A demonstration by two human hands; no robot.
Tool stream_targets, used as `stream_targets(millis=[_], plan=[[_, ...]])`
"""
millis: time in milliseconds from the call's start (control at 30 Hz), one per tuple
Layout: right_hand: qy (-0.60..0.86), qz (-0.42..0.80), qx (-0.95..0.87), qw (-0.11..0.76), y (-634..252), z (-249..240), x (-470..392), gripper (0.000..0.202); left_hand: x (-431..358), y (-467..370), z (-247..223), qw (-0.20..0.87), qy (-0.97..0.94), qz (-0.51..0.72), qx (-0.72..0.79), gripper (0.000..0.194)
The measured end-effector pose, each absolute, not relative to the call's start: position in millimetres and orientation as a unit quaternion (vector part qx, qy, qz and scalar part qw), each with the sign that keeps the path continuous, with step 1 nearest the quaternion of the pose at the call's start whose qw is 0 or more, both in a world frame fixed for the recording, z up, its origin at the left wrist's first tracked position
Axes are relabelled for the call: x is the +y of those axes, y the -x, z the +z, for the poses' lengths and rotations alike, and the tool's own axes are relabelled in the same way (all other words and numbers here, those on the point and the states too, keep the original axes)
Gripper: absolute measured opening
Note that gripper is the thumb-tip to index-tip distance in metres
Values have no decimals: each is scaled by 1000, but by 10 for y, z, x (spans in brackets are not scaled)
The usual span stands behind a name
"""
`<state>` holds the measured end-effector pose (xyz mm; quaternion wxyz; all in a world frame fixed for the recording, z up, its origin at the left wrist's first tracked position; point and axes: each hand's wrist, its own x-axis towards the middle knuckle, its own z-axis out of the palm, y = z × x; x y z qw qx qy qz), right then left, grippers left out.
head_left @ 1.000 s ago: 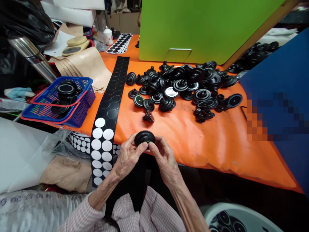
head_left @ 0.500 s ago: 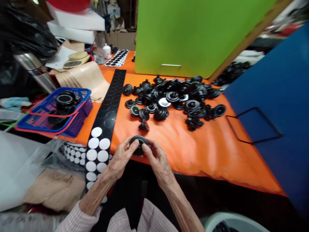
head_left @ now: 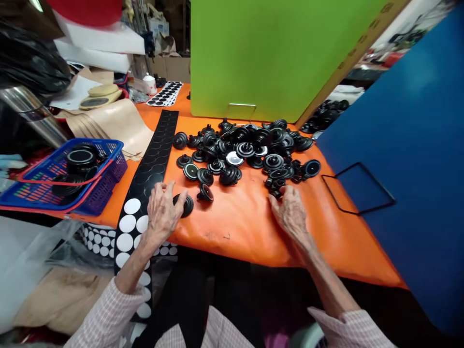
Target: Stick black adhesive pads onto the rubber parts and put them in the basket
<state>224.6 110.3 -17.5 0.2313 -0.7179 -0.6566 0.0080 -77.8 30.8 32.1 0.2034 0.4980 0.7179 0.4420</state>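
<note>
My left hand (head_left: 162, 209) lies over the edge of the black strip with its fingers spread. Beside its thumb is a black round ridged disc (head_left: 187, 206) on the orange table; I cannot tell whether they touch. My right hand (head_left: 290, 210) reaches to the near right edge of a pile of black ridged discs (head_left: 246, 150), some with knob-like stems. Its thumb and fingers are apart, close to a small black stemmed piece (head_left: 276, 186), and hold nothing I can see. The black strip (head_left: 152, 159) carries circular cuts and, nearer me, white round stickers (head_left: 127, 224).
A blue basket (head_left: 116, 152) with black parts stands at the left, by brown paper sheets (head_left: 112, 123). Behind the pile rises a green panel (head_left: 246, 58) with a wire handle. A blue panel (head_left: 398, 125) with a black wire loop (head_left: 377, 208) slants along the right.
Both hands held a black disc together at the table's front edge. They have parted, left hand to the left, right hand to the pile. A disc now rests beside my left hand.
</note>
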Motion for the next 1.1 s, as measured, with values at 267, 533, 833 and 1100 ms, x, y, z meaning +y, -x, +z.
stream_targets(millis=[267, 533, 833, 1100], plan=[[505, 153, -789, 314, -1272, -94, 798, 39, 164, 482, 95, -13, -687, 282, 670, 20], [496, 303, -720, 379, -915, 57, 601, 40, -2, 443, 251, 305, -512, 453, 663, 30], [651, 164, -651, 355, -1695, 24, 741, 32, 167, 520, 219, 651, -128, 553, 504, 5], [633, 207, -692, 280, -2006, -46, 916, 22, 29, 524, 179, 677, -86, 541, 491, 8]])
